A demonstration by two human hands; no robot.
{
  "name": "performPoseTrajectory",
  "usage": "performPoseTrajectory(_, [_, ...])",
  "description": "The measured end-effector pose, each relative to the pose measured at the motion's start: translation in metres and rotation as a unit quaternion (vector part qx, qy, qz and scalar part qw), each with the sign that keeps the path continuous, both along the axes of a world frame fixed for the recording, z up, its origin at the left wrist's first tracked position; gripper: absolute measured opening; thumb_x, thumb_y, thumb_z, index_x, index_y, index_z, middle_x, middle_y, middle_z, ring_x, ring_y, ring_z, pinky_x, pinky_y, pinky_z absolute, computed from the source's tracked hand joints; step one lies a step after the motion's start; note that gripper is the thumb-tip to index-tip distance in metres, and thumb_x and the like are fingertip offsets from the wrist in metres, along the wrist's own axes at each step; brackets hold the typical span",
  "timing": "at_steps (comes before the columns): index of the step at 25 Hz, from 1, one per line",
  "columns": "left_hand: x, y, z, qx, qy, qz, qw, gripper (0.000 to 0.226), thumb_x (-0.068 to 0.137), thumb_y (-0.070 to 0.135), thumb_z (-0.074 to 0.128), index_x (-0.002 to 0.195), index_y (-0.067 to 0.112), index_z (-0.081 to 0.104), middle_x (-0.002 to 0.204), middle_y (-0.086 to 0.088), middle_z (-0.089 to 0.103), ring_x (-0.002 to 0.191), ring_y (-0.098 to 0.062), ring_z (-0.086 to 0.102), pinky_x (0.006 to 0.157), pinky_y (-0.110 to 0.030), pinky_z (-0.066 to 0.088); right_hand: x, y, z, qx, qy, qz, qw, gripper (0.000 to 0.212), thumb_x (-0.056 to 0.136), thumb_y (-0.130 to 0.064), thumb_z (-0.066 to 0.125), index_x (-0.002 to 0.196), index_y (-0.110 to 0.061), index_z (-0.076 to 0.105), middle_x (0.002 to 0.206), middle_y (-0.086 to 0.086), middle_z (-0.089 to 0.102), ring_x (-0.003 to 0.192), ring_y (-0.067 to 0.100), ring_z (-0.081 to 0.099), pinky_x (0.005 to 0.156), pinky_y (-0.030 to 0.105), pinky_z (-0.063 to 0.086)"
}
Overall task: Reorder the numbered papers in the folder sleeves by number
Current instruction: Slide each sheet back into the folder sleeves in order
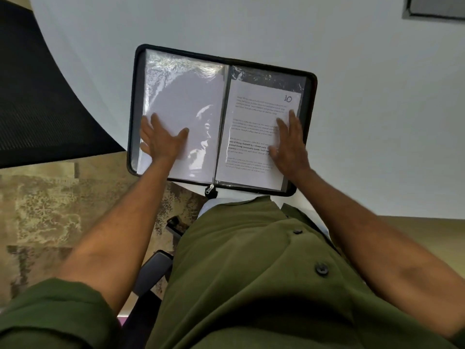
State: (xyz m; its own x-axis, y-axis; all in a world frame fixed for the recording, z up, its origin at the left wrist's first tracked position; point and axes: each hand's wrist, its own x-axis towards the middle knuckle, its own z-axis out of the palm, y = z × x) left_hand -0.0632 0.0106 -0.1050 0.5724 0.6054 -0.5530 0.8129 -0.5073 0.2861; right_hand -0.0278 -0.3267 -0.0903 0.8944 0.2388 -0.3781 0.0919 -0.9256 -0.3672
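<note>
The folder [309,122] is lying open on the white table [377,122], its near edge at the table's rim in front of the person. The left hand [161,142] is resting flat on the left sleeve [181,96], fingers spread and gripping nothing; the right hand [289,144] is lying flat on the right sleeve [264,71], fingers straight, likewise grasping nothing. The paper marked 10 [254,117] is sitting inside that right sleeve, number at its upper right corner; the left sleeve is showing only a blank white face, so its number cannot be read. Judging progress: only this one spread is showing, so the order of the remaining sheets cannot be confirmed, and whether 10 is sitting in its proper place is not determinable. The sleeves are glossy clear plastic, wrinkling and throwing glare near the top; the folder is rectangular with rounded corners, dark-bordered, a metal zipper pull [209,189] hanging at the spine's near end.
</note>
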Motion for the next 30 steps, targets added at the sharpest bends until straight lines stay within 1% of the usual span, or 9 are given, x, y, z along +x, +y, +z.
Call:
performPoseTrajectory(4, [-0.012, 0.002, 0.007, -0.011, 0.037, 0.104, 0.994, 0.119, 0.076, 0.061, 0.08, 0.162, 0.019, 0.008, 0.171, -0.006, 0.001, 0.157, -0.028, 0.002, 0.12, -0.062, 0.013, -0.036, -0.011, 0.003, 0.034, 0.085, -0.036, 0.995, 0.082, 0.094, -0.03, 0.071, 0.158, -0.015, 0.022, 0.171, 0.01, 0.001, 0.157, 0.029, 0.009, 0.119, 0.05, 0.033])
performPoseTrajectory(9, [-0.011, 0.009, 0.015, 0.045, 0.089, 0.105, 0.989, 0.106, 0.076, 0.052, 0.083, 0.156, 0.014, 0.025, 0.159, -0.011, 0.027, 0.148, -0.033, 0.027, 0.113, -0.055, 0.035, -0.06, -0.033, -0.001, 0.052, 0.109, -0.01, 0.993, 0.087, 0.09, -0.026, 0.075, 0.158, -0.014, 0.022, 0.171, 0.012, 0.0, 0.157, 0.028, 0.009, 0.118, 0.045, 0.033])
performPoseTrajectory(12, [-0.006, 0.023, 0.012, 0.042, 0.068, 0.139, 0.987, 0.085, 0.08, 0.043, 0.083, 0.147, 0.011, 0.04, 0.149, -0.012, 0.045, 0.139, -0.033, 0.041, 0.108, -0.046, 0.045, -0.068, -0.044, -0.008, 0.053, 0.12, 0.019, 0.991, 0.091, 0.091, -0.027, 0.075, 0.16, -0.012, 0.018, 0.171, 0.012, -0.004, 0.158, 0.027, 0.003, 0.122, 0.042, 0.026])
performPoseTrajectory(16, [-0.009, 0.035, 0.021, -0.01, 0.029, 0.145, 0.989, 0.044, 0.092, 0.029, 0.062, 0.13, 0.007, 0.062, 0.129, -0.013, 0.066, 0.109, -0.027, 0.063, 0.089, -0.035, 0.054, -0.068, -0.053, -0.011, 0.08, 0.126, 0.022, 0.989, 0.088, 0.093, -0.029, 0.073, 0.161, -0.014, 0.02, 0.171, 0.009, 0.0, 0.158, 0.025, 0.003, 0.124, 0.039, 0.018])
performPoseTrajectory(18, [-0.015, 0.024, 0.034, -0.015, -0.036, 0.152, 0.988, 0.013, 0.097, 0.022, 0.055, 0.101, 0.016, 0.065, 0.101, -0.006, 0.066, 0.093, -0.021, 0.057, 0.067, -0.025, 0.049, -0.064, -0.059, -0.009, 0.126, 0.127, 0.018, 0.984, 0.078, 0.095, -0.026, 0.071, 0.159, -0.015, 0.027, 0.171, 0.009, 0.011, 0.158, 0.024, 0.01, 0.124, 0.036, 0.016])
performPoseTrajectory(20, [-0.02, 0.009, 0.048, -0.012, -0.078, 0.139, 0.987, 0.016, 0.097, 0.021, 0.053, 0.081, 0.022, 0.054, 0.084, 0.002, 0.058, 0.087, -0.021, 0.055, 0.063, -0.024, 0.046, -0.06, -0.064, -0.006, 0.17, 0.126, 0.008, 0.977, 0.067, 0.098, -0.023, 0.067, 0.157, -0.016, 0.034, 0.168, 0.007, 0.024, 0.155, 0.023, 0.021, 0.121, 0.028, 0.016])
performPoseTrajectory(23, [-0.026, -0.016, 0.077, -0.019, -0.127, 0.112, 0.985, 0.012, 0.098, 0.024, 0.054, 0.086, 0.022, 0.056, 0.096, -0.001, 0.062, 0.085, -0.02, 0.057, 0.075, -0.031, 0.05, -0.058, -0.071, -0.002, 0.196, 0.139, -0.014, 0.971, 0.06, 0.1, -0.019, 0.065, 0.154, -0.015, 0.039, 0.165, 0.008, 0.031, 0.151, 0.023, 0.031, 0.115, 0.021, 0.018])
performPoseTrajectory(27, [-0.022, -0.054, 0.11, -0.039, -0.165, 0.075, 0.983, 0.027, 0.098, 0.024, 0.057, 0.073, 0.024, 0.045, 0.079, 0.004, 0.052, 0.067, -0.013, 0.046, 0.063, -0.028, 0.041, -0.058, -0.07, 0.005, 0.218, 0.166, -0.044, 0.961, 0.06, 0.099, -0.02, 0.065, 0.154, -0.012, 0.04, 0.164, 0.01, 0.033, 0.149, 0.024, 0.034, 0.118, 0.024, 0.023])
performPoseTrajectory(30, [-0.016, -0.082, 0.128, -0.059, -0.177, 0.035, 0.982, 0.024, 0.099, 0.024, 0.059, 0.078, 0.021, 0.048, 0.076, 0.003, 0.05, 0.064, -0.012, 0.045, 0.059, -0.028, 0.04, -0.056, -0.065, 0.01, 0.234, 0.18, -0.068, 0.953, 0.061, 0.099, -0.023, 0.065, 0.154, -0.012, 0.04, 0.161, 0.008, 0.038, 0.145, 0.025, 0.04, 0.115, 0.026, 0.029])
